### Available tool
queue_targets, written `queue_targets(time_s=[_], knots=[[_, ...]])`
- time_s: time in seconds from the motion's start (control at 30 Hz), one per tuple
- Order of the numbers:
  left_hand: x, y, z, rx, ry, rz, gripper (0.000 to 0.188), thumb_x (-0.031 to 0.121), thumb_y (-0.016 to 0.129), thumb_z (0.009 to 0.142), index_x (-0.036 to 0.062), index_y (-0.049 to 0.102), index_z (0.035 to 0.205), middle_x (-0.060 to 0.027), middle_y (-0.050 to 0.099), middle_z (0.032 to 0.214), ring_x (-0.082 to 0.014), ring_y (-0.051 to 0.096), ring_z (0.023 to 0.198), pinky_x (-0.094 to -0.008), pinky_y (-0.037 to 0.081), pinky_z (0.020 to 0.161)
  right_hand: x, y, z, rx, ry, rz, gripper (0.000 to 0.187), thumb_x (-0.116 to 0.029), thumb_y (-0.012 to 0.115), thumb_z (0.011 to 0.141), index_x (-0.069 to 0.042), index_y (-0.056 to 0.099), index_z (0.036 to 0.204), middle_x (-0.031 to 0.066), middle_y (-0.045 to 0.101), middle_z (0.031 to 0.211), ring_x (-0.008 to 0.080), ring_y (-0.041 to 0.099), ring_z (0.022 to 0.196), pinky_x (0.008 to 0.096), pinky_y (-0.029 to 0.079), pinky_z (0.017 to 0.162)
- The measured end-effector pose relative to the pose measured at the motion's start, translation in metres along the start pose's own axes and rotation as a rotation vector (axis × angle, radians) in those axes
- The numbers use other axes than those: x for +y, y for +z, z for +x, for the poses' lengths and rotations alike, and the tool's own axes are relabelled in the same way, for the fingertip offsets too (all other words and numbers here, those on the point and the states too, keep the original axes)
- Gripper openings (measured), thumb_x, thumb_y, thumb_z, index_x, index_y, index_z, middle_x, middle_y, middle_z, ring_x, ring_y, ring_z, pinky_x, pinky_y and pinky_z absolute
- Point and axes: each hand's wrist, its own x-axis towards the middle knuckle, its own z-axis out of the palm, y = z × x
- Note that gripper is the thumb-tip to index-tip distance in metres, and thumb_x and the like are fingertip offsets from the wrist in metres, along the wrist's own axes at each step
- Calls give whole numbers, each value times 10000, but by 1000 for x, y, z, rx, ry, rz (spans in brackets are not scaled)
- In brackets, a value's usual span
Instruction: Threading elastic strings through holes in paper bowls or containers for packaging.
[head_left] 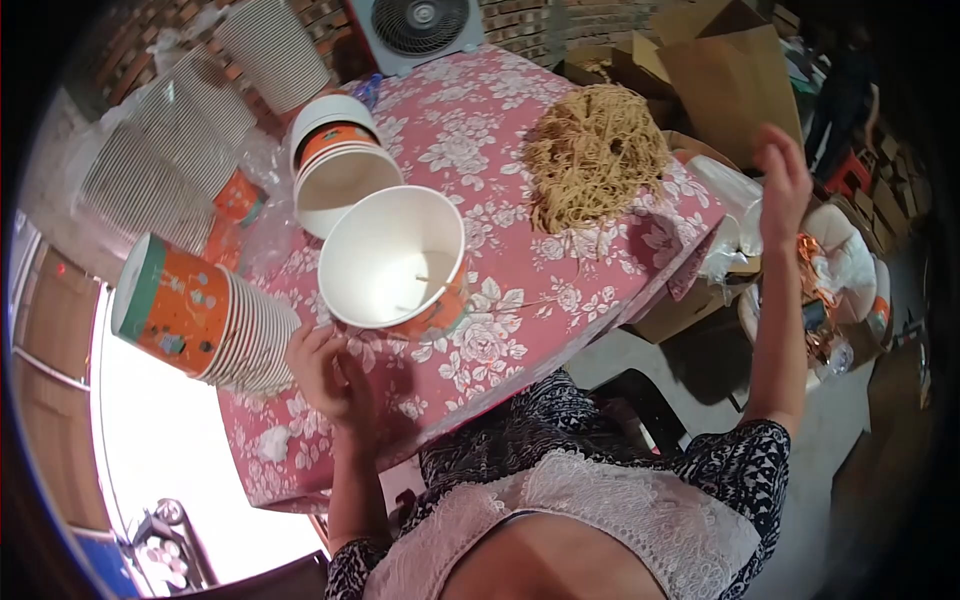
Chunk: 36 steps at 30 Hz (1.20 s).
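A large white-lined paper bucket [350, 262] with an orange outside stands tilted toward me on the table, a few thin tan bits at its bottom. Just below its rim is my left hand [328, 376], fingers loosely bent and apart, holding nothing that I can see. Close to that hand lies a nested stack of orange and green paper buckets [200, 315]. My right hand [785, 185] is raised beyond the table's right edge, fingers stretched out, with nothing visible in it. To its left a heap of tangled tan strands [598, 155] rests on the table; their material I cannot tell.
The table wears a pink floral cloth [490, 345]. More buckets [345, 180] lie behind the upright one, and tall plastic-wrapped stacks [150, 185] fill the left. A grey fan [420, 25] stands at the back. Cardboard boxes [725, 80] and bags crowd the right, where another person [845, 100] stands.
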Motion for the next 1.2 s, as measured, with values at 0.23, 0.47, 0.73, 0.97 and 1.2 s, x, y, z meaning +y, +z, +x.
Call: queue_targets(time_s=[0.23,0.47,0.73,0.97,1.2], knots=[[0,-14,29,-155,29,-14,497,-105,439,743,-63,508,1234,-232,536,1249,-431,507,1156,-494,382,1009,-104,115,-141,-826,-169,141,328,-104,584,901,25,584,1203,159,606,1173,266,576,1094,373,438,962],[-9,-16,74,-516,248,121,431,-42,623,719,24,537,1136,-234,452,1392,-475,419,1271,-542,349,1049,-122,160,-186,-1165,59,236,331,-156,588,915,7,552,1201,145,650,1032,281,623,926,383,480,810],[73,1,72,-531,3,106,329,57,710,771,3,570,1064,-156,615,826,-394,577,883,-498,472,844,-159,134,-175,-834,327,578,146,-101,562,968,12,651,997,12,618,777,62,547,712,231,444,635],[88,-18,97,-474,132,-416,470,135,508,970,-7,381,1399,-293,335,1480,-456,301,1397,-502,269,1125,-155,138,-177,-779,486,807,178,-104,523,994,17,645,1044,-28,584,768,35,509,694,199,418,617],[32,-88,83,-580,-259,-345,483,-63,506,718,11,605,1185,-200,512,1369,-368,467,1298,-473,352,1096,-142,143,-176,-689,586,1032,219,-119,489,1005,43,634,1033,23,559,728,90,501,660,242,419,613]])
